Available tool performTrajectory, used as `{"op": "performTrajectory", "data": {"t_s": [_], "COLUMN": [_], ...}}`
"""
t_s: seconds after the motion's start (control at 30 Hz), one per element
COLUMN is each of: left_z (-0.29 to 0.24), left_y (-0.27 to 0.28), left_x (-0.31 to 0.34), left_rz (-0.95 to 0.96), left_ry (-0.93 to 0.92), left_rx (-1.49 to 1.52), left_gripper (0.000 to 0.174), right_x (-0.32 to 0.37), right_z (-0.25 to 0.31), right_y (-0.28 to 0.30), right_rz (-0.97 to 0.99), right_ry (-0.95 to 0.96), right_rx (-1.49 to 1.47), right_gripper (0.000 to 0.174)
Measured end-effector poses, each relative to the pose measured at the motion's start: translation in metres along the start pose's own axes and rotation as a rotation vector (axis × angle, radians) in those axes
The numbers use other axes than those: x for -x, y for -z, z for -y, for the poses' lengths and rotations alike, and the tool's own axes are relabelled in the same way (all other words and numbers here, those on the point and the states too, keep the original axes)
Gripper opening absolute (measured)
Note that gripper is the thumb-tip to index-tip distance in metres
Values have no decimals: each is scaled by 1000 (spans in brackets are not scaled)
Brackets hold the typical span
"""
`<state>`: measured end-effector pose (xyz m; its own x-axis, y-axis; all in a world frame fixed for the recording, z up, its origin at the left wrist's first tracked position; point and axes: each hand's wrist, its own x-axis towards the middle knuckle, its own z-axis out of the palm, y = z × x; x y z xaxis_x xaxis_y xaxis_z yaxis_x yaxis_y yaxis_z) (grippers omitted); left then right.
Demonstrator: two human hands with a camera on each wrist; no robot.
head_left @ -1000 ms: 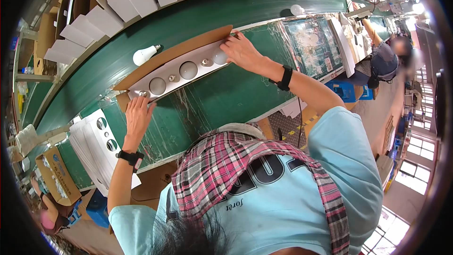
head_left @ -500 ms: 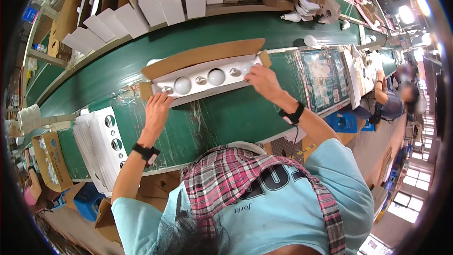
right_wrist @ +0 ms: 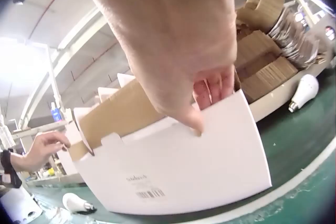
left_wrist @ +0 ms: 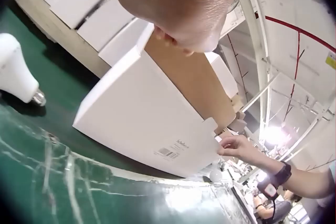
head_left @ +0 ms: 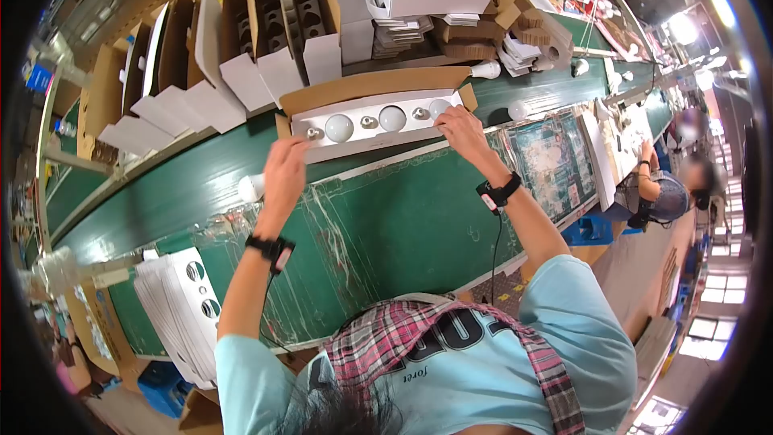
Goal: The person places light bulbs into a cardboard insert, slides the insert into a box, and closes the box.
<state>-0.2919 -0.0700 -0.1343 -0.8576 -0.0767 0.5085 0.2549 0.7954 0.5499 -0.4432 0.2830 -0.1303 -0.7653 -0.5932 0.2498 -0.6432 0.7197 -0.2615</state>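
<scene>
A long white cardboard box [head_left: 374,146] with a raised brown-lined flap [head_left: 374,87] lies open over the green belt. Light bulbs fill its white holed insert, some with round globes [head_left: 392,118] up, others with metal bases up. My left hand [head_left: 286,173] grips the box's left end, slightly blurred in the head view. At the right end my right hand [head_left: 465,135] pinches the front wall. In the right wrist view its thumb presses the printed white face [right_wrist: 199,166], fingers inside the rim. A loose bulb [head_left: 251,188] lies beside my left wrist.
Tall open cartons [head_left: 250,80] line the shelf behind the belt. Flattened cardboard [head_left: 459,36] is stacked right of them. Another bulb [head_left: 518,110] stands on the belt to the right. Holed white inserts [head_left: 173,306] lie at the bench's left. Another person [head_left: 664,193] sits far right.
Both hands have carried the box away from the body, off the bench and over the belt towards the cartons. The loose bulb behind the box now shows in front of its left end.
</scene>
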Motion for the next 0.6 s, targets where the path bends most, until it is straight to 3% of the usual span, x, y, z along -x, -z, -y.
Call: {"op": "performTrajectory", "data": {"t_s": [0.1, 0.2, 0.33, 0.43, 0.57, 0.6], "left_z": [29, 76, 114, 122, 134, 114], "left_y": [40, 50, 46, 51, 67, 76], "left_x": [38, 87, 112, 104, 143, 144], "left_rz": [-85, 55, 236, 313, 84, -39], "left_ry": [169, 238, 557, 702, 518, 661], "left_rx": [-145, -498, -206, -199, -259, -103], "left_gripper": [35, 59, 78, 76, 70, 67], "right_x": [6, 11, 21, 30, 41, 43], "right_z": [22, 49, 91, 118, 156, 165], "right_y": [11, 17, 8, -7, -22, -23], "right_rz": [-54, -208, -193, -126, 29, 119], "right_ry": [-93, -147, -43, -1, -23, -60], "right_rx": [-153, -205, -350, -438, -651, -719], "right_gripper": [18, 22, 17, 17, 16, 17]}}
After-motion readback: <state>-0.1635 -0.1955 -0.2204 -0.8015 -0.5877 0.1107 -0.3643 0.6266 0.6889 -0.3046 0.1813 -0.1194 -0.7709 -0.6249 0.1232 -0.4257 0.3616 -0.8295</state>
